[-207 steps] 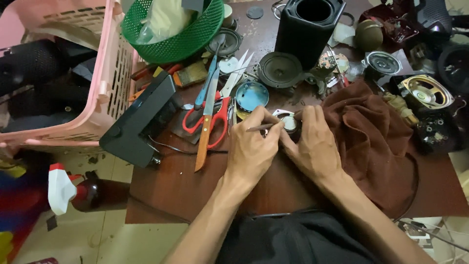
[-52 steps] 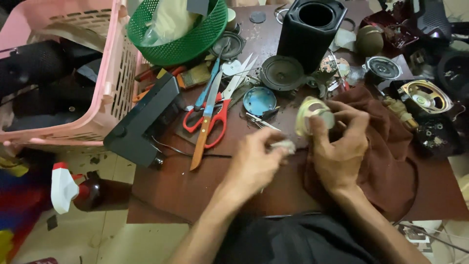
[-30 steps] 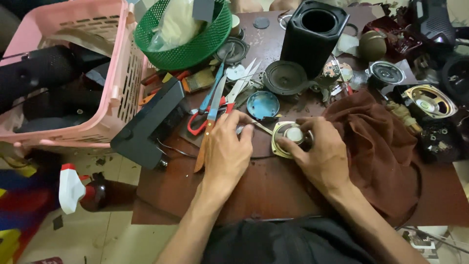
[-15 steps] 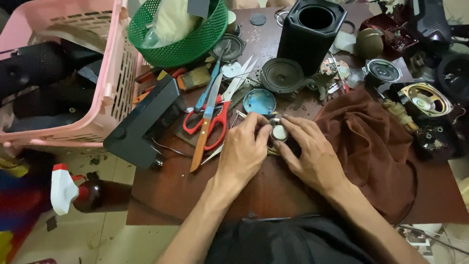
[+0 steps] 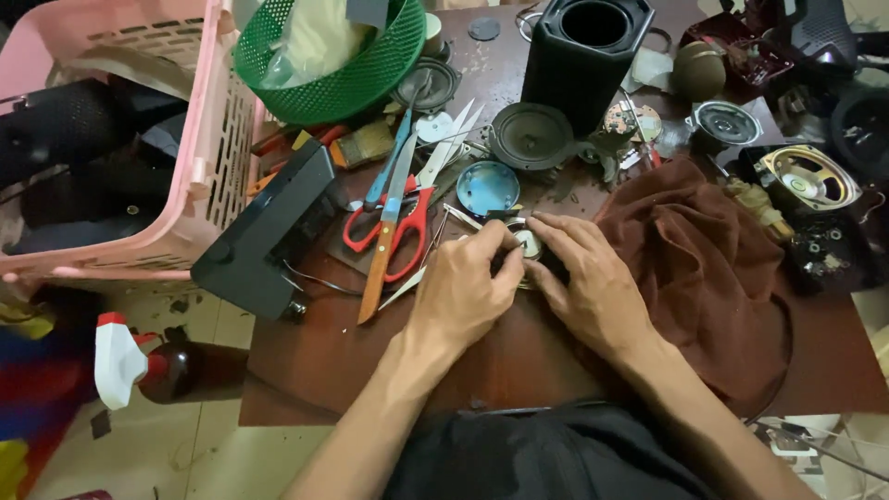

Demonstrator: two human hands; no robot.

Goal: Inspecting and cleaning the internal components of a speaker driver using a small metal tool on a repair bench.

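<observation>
My left hand (image 5: 468, 287) and my right hand (image 5: 588, 278) meet over a small round speaker part (image 5: 529, 244) lying on the brown table (image 5: 306, 370). Both hands press and pinch it from either side, so most of it is hidden under the fingers. Thin metal tweezers (image 5: 460, 215) lie just beyond the fingertips. A round blue lid (image 5: 487, 188) rests a little farther back. A brown cloth (image 5: 704, 268) lies crumpled to the right of my right hand.
Red-handled scissors (image 5: 394, 218) and a wooden-handled tool (image 5: 384, 250) lie left of my hands. A black box (image 5: 269, 231), pink basket (image 5: 199, 139), green basket (image 5: 343, 65), black speaker housing (image 5: 588, 51) and several loose speaker cones (image 5: 532, 134) crowd the table. A spray bottle (image 5: 125, 356) stands below.
A second or two ago my right hand held the speaker part up off the table. It now lies on the table and both hands have closed around it.
</observation>
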